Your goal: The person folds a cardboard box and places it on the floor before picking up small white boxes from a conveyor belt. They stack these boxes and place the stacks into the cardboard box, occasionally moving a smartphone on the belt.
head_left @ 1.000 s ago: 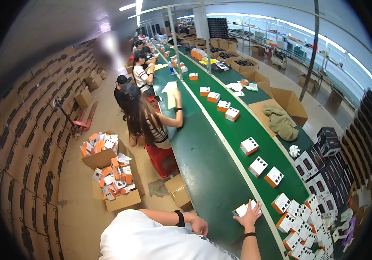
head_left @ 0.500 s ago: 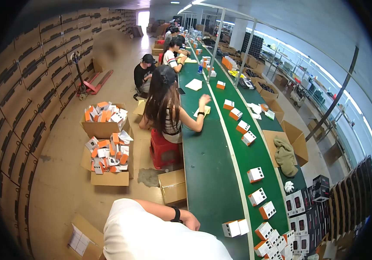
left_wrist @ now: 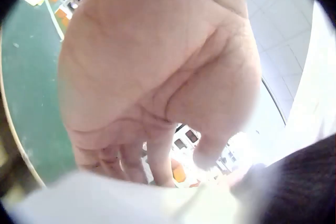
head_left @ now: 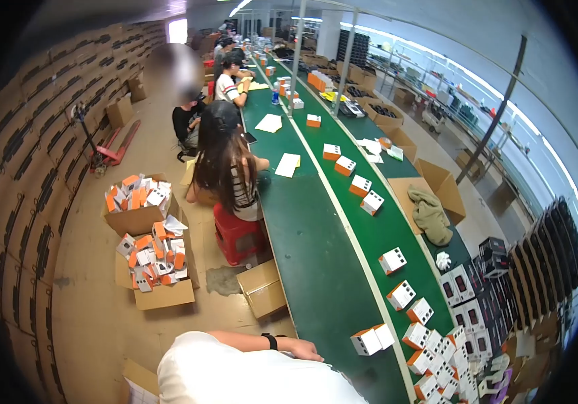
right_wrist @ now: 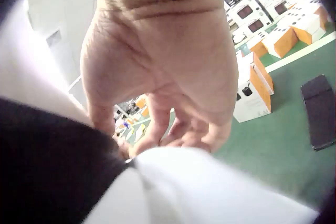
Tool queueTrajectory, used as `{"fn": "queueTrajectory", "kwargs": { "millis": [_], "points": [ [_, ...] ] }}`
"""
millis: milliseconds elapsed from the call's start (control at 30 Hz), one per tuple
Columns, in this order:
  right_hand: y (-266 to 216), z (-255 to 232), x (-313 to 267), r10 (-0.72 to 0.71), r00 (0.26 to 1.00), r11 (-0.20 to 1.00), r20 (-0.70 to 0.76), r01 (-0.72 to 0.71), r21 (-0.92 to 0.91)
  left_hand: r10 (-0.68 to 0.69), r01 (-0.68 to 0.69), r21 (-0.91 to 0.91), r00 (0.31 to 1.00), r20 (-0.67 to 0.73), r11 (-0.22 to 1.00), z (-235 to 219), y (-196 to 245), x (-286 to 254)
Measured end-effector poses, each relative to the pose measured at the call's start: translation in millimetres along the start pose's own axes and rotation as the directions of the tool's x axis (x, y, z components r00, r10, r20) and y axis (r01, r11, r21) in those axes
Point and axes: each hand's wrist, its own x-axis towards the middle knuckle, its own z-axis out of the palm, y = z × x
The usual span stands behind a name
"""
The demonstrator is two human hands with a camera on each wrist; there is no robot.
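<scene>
My left hand (head_left: 306, 349), with a black band at the wrist, hangs by the near table edge in front of the white shirt (head_left: 235, 370). In the left wrist view its fingers are loose, their tips partly behind white cloth. My right hand (right_wrist: 163, 71) is outside the head view; in its wrist view the fingers bend beside the shirt (right_wrist: 178, 182), and I cannot tell whether they pinch the cloth. Two white-and-orange boxes (head_left: 368, 342) stand side by side on the green table (head_left: 322, 269). Beyond the right hand lies a flat dark rectangular object (right_wrist: 319, 111).
More boxes (head_left: 392, 260) line the green strip beyond the pale rail (head_left: 370, 286), piled at its near end. Cartons of boxes (head_left: 161, 296) and a closed carton (head_left: 262, 289) stand on the floor at left. A person on a red stool (head_left: 238, 236) sits further along.
My right hand has left the two boxes and dropped out of the head view. My left hand stays near the table edge. The seated person's arm has drawn back from the papers.
</scene>
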Motion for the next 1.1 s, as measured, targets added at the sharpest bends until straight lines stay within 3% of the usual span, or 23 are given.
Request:
{"fn": "queueTrajectory", "kwargs": {
  "millis": [67, 133, 200, 233, 267, 300, 333, 367, 400, 433, 467, 500, 567, 600, 633, 667, 767, 833, 867, 933, 967, 1067, 1100],
  "points": [
    [9.2, -6.3, -5.7, 0.014, 1.0, 0.999, -0.027, -0.013, 0.032, 0.124, -0.123, 0.121, 0.992, -0.006, 0.985, 3.7, -20.8, 14.5],
    [-33.7, -13.4, -17.6, 0.209, 0.978, 0.954, 0.005, -0.205, 0.219, 0.248, -0.254, 0.088, 0.966, 0.074, 0.963, 21.3, -81.9, 62.4],
    [-32.3, -17.5, -14.2, 0.102, 0.984, 0.993, 0.148, -0.109, 0.041, 0.252, -0.261, 0.111, 0.964, 0.089, 0.959, 11.7, -87.8, 70.9],
    [-0.1, -19.2, -1.2, 0.107, 0.946, 0.987, 0.307, -0.139, 0.084, 0.278, -0.285, 0.125, 0.958, 0.074, 0.95, 11.1, -108.7, 87.7],
    [43.2, -11.5, 15.4, -0.078, 0.945, 0.983, 0.317, 0.019, 0.185, 0.3, -0.307, 0.141, 0.951, 0.075, 0.941, 18.5, -124.4, 96.8],
    [56.9, -1.1, 22.0, -0.146, 0.955, 0.975, 0.258, 0.095, 0.2, 0.293, -0.304, 0.178, 0.952, 0.086, 0.936, 15.8, -121.6, 91.3],
    [57.5, -1.8, 22.1, -0.153, 0.956, 0.968, 0.252, 0.094, 0.231, 0.283, -0.305, 0.217, 0.951, 0.129, 0.927, 9.4, -109.3, 94.2],
    [45.3, -2.8, 20.0, -0.011, 0.962, 0.967, 0.272, -0.059, 0.247, 0.317, -0.329, 0.284, 0.944, 0.088, 0.901, 8.3, -108.6, 101.8],
    [61.2, -9.1, 27.0, -0.047, 0.958, 0.986, 0.284, -0.002, 0.168, 0.362, -0.357, 0.351, 0.931, 0.051, 0.866, 8.4, -106.2, 113.0],
    [48.7, -19.4, 21.4, 0.063, 0.964, 0.991, 0.26, -0.091, 0.097, 0.315, -0.283, 0.364, 0.948, -0.031, 0.887, 12.5, -94.9, 122.1],
    [49.7, -29.9, 17.8, -0.013, 0.98, 0.988, 0.197, -0.018, 0.152, 0.276, -0.206, 0.382, 0.951, -0.14, 0.901, 10.5, -74.1, 130.5],
    [38.0, -50.0, 3.9, 0.103, 0.985, 0.951, 0.138, -0.138, 0.277, 0.185, -0.143, 0.283, 0.974, -0.13, 0.948, 14.2, -32.1, 125.8],
    [56.8, -76.2, 5.4, 0.119, 0.968, 0.954, -0.22, -0.05, 0.296, 0.332, -0.338, 0.016, 0.93, 0.159, 0.941, 33.8, -15.1, 124.1],
    [70.4, -94.0, 8.4, 0.097, 0.913, 0.985, -0.397, -0.031, 0.17, 0.413, -0.388, -0.143, 0.872, 0.262, 0.91, 43.7, -13.1, 125.4],
    [85.3, -106.9, 10.4, 0.091, 0.812, 0.981, -0.576, 0.026, 0.192, 0.309, -0.302, -0.07, 0.901, 0.305, 0.951, 57.5, -21.7, 128.5],
    [99.3, -128.4, 11.4, 0.115, 0.761, 0.977, -0.639, 0.032, 0.213, 0.237, -0.236, -0.046, 0.908, 0.346, 0.971, 58.8, -19.4, 130.2],
    [123.3, -185.3, 11.3, 0.115, 0.624, 0.976, -0.773, 0.074, 0.205, 0.056, -0.115, 0.117, 0.905, 0.422, 0.987, 54.3, -5.6, 125.9],
    [130.3, -224.0, 14.1, 0.167, 0.506, 0.986, -0.846, -0.087, 0.142, -0.038, -0.049, 0.165, 0.874, 0.484, 0.985, 53.3, 3.9, 127.8],
    [141.6, -251.4, 26.5, 0.176, 0.517, 0.977, -0.838, -0.197, 0.083, -0.083, -0.016, 0.189, 0.859, 0.505, 0.982, 52.7, 9.0, 129.2],
    [155.2, -284.2, 55.3, 0.045, 0.303, 0.975, -0.952, -0.223, -0.024, -0.064, -0.011, 0.133, 0.835, 0.547, 0.991, 45.6, 13.9, 126.0],
    [145.6, -301.0, 62.9, 0.16, 0.3, 0.98, -0.94, -0.166, 0.114, -0.051, -0.006, 0.1, 0.826, 0.562, 0.995, 41.6, 15.2, 125.6],
    [127.8, -329.4, 97.5, 0.26, 0.148, 0.936, -0.954, -0.28, 0.211, -0.071, 0.021, 0.117, 0.897, 0.436, 0.993, 32.9, 16.2, 125.1],
    [114.2, -328.7, 100.3, 0.295, 0.149, 0.919, -0.944, -0.315, 0.238, -0.087, 0.044, 0.169, 0.961, 0.263, 0.985, 26.8, 14.9, 127.3]
  ]
}}
